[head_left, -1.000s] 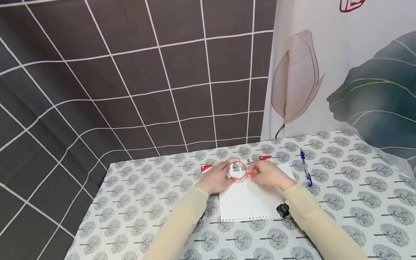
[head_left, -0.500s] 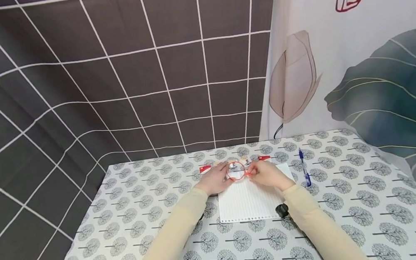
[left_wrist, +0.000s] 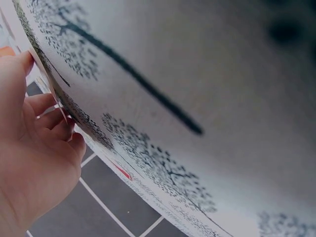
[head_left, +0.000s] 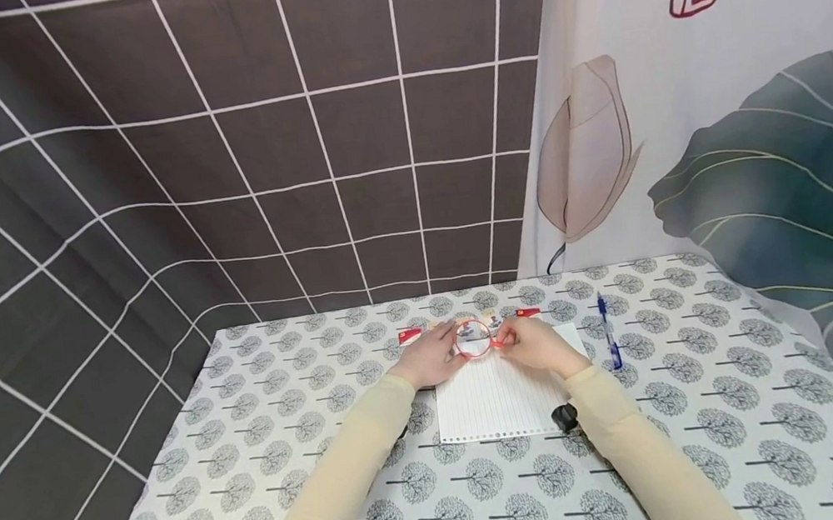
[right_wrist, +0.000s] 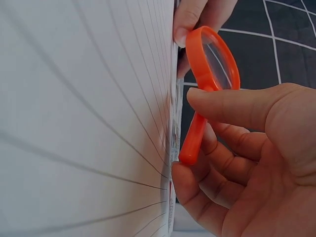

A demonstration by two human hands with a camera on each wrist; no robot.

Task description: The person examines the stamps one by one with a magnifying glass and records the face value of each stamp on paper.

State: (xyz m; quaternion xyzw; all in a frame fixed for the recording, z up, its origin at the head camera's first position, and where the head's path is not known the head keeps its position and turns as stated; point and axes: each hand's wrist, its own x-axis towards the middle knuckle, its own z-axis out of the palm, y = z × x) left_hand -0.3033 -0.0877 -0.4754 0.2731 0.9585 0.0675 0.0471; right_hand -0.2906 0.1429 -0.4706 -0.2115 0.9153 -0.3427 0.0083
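Note:
My right hand (head_left: 538, 347) pinches the handle of a red-orange magnifying glass (right_wrist: 201, 61) between thumb and fingers. Its round lens (head_left: 473, 339) is tilted over a printed sheet with red corners (head_left: 529, 313) at the far end of a lined page (head_left: 494, 403). On the left, my left hand (head_left: 426, 359) lies on the printed sheet with its fingers extended, thumb by the lens rim. The left wrist view shows that hand (left_wrist: 44, 158) with fingers loosely bent at the paper's edge. The hands and lens hide part of the printed sheet.
A blue pen (head_left: 608, 332) lies to the right of the lined page. Tree-patterned cloth (head_left: 312, 425) covers the table. Behind it hangs a dark grid curtain (head_left: 374, 205), with a white leaf-print curtain (head_left: 588, 160) at the right.
The head view has shifted slightly. Both hands and the magnifying glass hold nearly the same place over the paper.

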